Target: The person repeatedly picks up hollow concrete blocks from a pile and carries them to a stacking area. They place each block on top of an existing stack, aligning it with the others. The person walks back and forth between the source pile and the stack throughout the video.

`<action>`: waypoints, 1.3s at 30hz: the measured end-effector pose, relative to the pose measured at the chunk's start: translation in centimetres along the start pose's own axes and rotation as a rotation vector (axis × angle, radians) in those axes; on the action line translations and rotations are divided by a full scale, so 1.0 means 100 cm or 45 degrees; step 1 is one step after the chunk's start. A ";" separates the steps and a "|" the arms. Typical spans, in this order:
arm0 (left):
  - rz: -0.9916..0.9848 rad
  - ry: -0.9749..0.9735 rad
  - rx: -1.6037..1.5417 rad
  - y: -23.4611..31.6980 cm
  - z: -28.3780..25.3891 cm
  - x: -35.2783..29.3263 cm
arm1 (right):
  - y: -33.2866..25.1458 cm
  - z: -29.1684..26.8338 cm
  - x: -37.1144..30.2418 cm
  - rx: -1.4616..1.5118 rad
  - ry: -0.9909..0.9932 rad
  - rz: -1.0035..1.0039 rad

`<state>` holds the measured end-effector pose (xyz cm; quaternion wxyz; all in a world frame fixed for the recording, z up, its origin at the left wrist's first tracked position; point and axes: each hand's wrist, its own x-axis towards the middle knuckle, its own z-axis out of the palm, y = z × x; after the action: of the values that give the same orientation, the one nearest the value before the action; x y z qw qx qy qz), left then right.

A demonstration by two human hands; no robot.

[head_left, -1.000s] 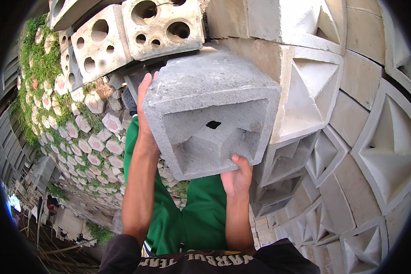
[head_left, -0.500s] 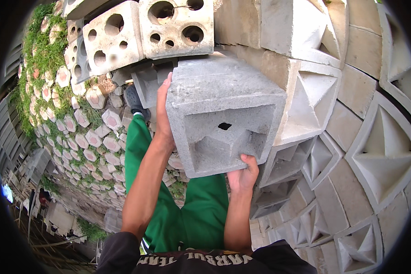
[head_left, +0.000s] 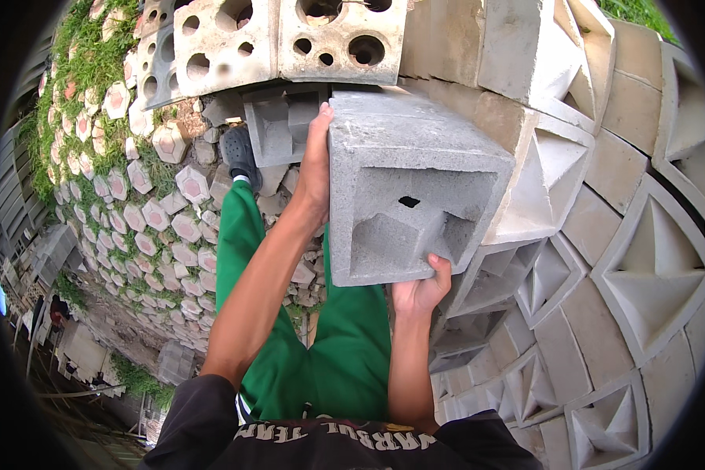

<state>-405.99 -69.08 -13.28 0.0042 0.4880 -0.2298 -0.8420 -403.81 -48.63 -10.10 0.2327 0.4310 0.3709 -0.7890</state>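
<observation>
A grey concrete block (head_left: 427, 129) with a hollowed face and a small dark hole fills the middle of the view. My left hand (head_left: 318, 168) presses along its left side, fingers pointing up toward the top corner. My right hand (head_left: 423, 288) grips the lower edge, the thumb over the rim and the other fingers hidden underneath. The two hands support the block between them. Its right side lies close against the stacked blocks; whether they touch I cannot tell.
Pale blocks with round holes (head_left: 341, 59) line the far side. On the right rises a stack of patterned blocks (head_left: 544, 176). Another hollow block (head_left: 274, 141) sits low beside my shoe (head_left: 239, 153). Hexagonal pavers (head_left: 192, 184) with grass cover the ground at left.
The grey block has shifted right and slightly upward in the view, turning more upright, with both hands still on it. The surroundings have also shifted a little as the view moved.
</observation>
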 end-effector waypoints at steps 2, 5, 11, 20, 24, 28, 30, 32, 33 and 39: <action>0.037 -0.066 -0.003 -0.001 -0.001 -0.003 | -0.001 -0.003 0.001 -0.035 -0.009 0.035; 0.249 -0.056 -0.078 -0.019 -0.016 -0.002 | -0.004 0.001 -0.003 -0.104 -0.032 0.041; 0.472 -0.076 0.403 -0.063 -0.044 -0.027 | -0.009 -0.006 -0.008 -0.315 -0.092 -0.023; 0.217 -0.146 0.086 -0.061 -0.042 -0.033 | -0.007 0.009 0.004 -0.196 0.001 -0.006; 0.182 -0.153 0.051 -0.060 -0.044 -0.033 | -0.002 0.011 0.006 -0.160 0.092 0.013; 0.436 -0.072 0.220 -0.059 -0.040 -0.030 | -0.001 0.003 0.009 -0.222 0.095 0.031; 0.452 0.000 0.285 -0.066 -0.045 -0.027 | -0.003 -0.001 0.008 -0.280 0.035 0.029; 0.490 0.066 0.409 -0.059 -0.039 -0.033 | -0.012 0.001 -0.002 -0.419 -0.010 0.082; 0.443 0.107 0.407 -0.055 -0.036 -0.040 | -0.023 -0.004 -0.007 -0.534 -0.039 0.160; 0.613 0.184 0.658 -0.060 -0.021 -0.083 | -0.112 -0.003 -0.031 -1.955 -0.278 0.791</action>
<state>-398.57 -62.64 -9.66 0.0951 0.4633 -0.5426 -0.6942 -409.78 -41.34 -3.28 0.7034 0.1564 0.6450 -0.2543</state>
